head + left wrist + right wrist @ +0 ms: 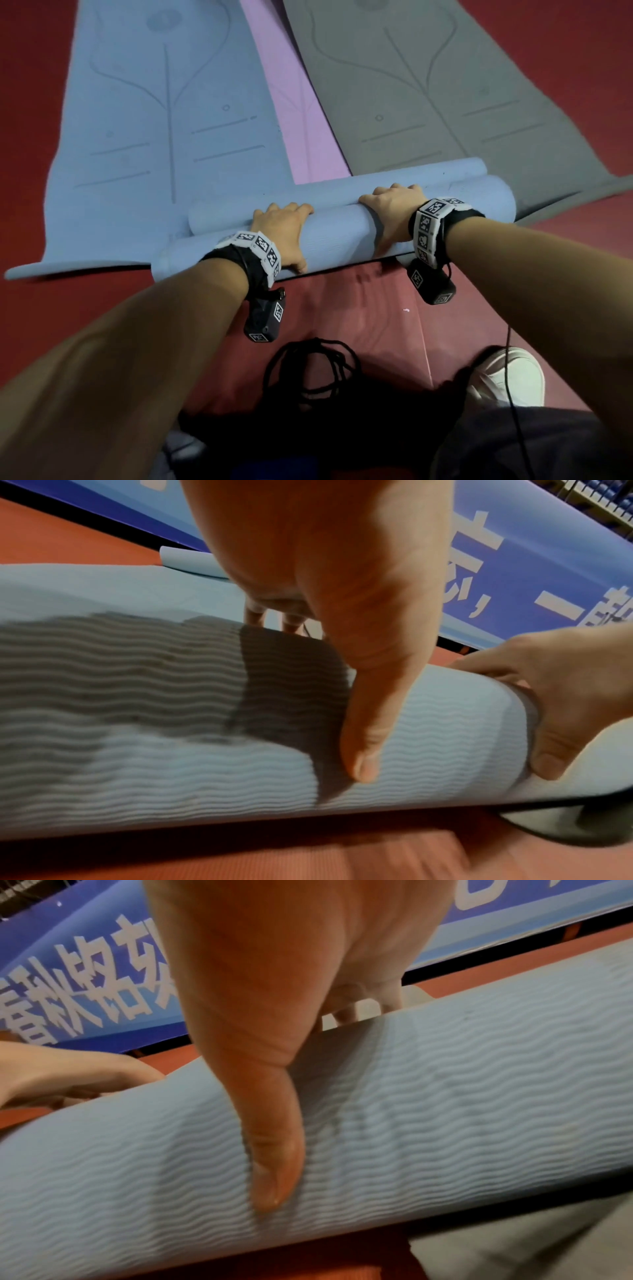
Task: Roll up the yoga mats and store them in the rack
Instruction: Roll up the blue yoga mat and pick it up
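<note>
A rolled light-blue yoga mat (pixel 335 233) (pixel 137 723) (pixel 445 1110) lies crosswise on the red floor, its right end on the grey mat. My left hand (pixel 281 229) (pixel 325 588) grips its middle, fingers curled over the top and thumb down the near side. My right hand (pixel 390 212) (pixel 274 988) grips it the same way a little to the right. A thinner blue roll (pixel 239 205) lies just behind, touching it. Flat beyond them are a blue mat (pixel 154 120), a pink mat (pixel 301 113) and a grey mat (pixel 445 102). No rack is in view.
A coil of black cable (pixel 311 366) lies on the red floor (pixel 359 308) near my legs, with a white shoe (pixel 507 373) to its right. A blue banner with white characters (pixel 531 574) (pixel 85 974) runs along the floor's far side.
</note>
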